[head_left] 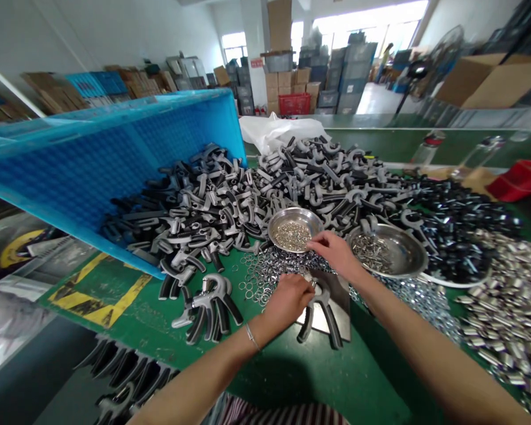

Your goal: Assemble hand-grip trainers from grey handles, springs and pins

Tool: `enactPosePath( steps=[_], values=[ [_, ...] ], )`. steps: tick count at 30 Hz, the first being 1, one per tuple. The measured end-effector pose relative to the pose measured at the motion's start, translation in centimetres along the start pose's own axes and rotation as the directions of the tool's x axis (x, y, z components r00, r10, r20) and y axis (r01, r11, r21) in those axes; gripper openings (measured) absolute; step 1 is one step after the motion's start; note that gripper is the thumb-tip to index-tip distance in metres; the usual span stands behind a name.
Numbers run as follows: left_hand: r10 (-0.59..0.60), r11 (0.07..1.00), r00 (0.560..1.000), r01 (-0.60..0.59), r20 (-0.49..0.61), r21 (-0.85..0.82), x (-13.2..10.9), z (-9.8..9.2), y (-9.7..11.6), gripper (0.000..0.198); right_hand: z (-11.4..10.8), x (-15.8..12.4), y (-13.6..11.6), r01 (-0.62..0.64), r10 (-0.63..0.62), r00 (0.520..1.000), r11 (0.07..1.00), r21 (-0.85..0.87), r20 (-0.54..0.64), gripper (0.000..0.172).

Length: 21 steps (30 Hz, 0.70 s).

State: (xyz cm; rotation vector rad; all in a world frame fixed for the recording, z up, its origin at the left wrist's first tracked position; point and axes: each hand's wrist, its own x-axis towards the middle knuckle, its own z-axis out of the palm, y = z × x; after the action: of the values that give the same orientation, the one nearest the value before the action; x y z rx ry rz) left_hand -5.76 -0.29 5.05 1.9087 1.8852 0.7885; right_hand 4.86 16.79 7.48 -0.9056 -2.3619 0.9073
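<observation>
You're sitting at a green workbench (318,383) in a storeroom lined with stacked cartons (277,79) and grey crates (354,71). A blue plastic crate (92,159) lies tipped on the bench to your left, spilling a wide heap of grey-and-black grip parts (230,200) across it. To your right lie a mound of small black parts (460,230) and a spread of silver metal sleeves (508,301). Just left of your hands sit a few assembled spring hand grippers (207,307).

Two shallow steel dishes hold small metal pieces: one (294,229) straight ahead, the other (387,251) to its right. Loose steel rings (259,274) are scattered below the first dish.

Your left hand (285,301) is closed at the top of a hand gripper (323,313), which lies on a dark metal plate (338,295) — the hand touches its head, right beside the spring end. Your right hand (334,254) is loosely open just above it, fingers reaching toward the rim of the first dish — whether they pinch anything is too small to tell.
</observation>
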Motion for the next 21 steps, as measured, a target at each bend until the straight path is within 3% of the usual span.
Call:
enactPosePath(
  steps=[5, 8, 12, 15, 18, 21],
  values=[
    [0.079, 0.978, 0.997, -0.081, 0.022, 0.192, -0.3, 0.2, 0.4, 0.017, 0.4, -8.9, 1.4, -0.014, 0.012, 0.999, 0.998, 0.068, 0.031, 0.018],
    [0.157, 0.952, 0.986, -0.164, 0.048, 0.257, -0.6, 0.2, 0.3, 0.023, 1.2, -11.8, 1.8, 0.013, -0.015, 0.999, 0.996, 0.085, 0.031, 0.016],
    [0.281, 0.898, 0.956, -0.294, 0.087, 0.328, -2.1, 0.4, -0.4, 0.026, 2.1, -12.6, 1.8, 0.152, -0.153, 0.988, 0.987, 0.044, 0.010, 0.013],
    [0.307, 0.877, 0.944, -0.330, 0.120, 0.350, -3.6, 0.6, -0.8, 0.039, 2.5, -12.4, 2.0, 0.243, -0.243, 0.970, 0.970, -0.014, 0.003, 0.014],
    [0.262, 0.899, 0.957, -0.289, 0.125, 0.328, -4.3, 0.9, -0.7, 0.045, 2.7, -12.3, 2.2, 0.289, -0.291, 0.957, 0.952, -0.103, 0.002, 0.017],
    [0.169, 0.954, 0.984, -0.179, 0.062, 0.239, -4.4, 1.2, -0.3, 0.045, 2.9, -12.3, 2.0, 0.314, -0.317, 0.948, 0.925, -0.214, 0.018, 0.019]
  ],
)
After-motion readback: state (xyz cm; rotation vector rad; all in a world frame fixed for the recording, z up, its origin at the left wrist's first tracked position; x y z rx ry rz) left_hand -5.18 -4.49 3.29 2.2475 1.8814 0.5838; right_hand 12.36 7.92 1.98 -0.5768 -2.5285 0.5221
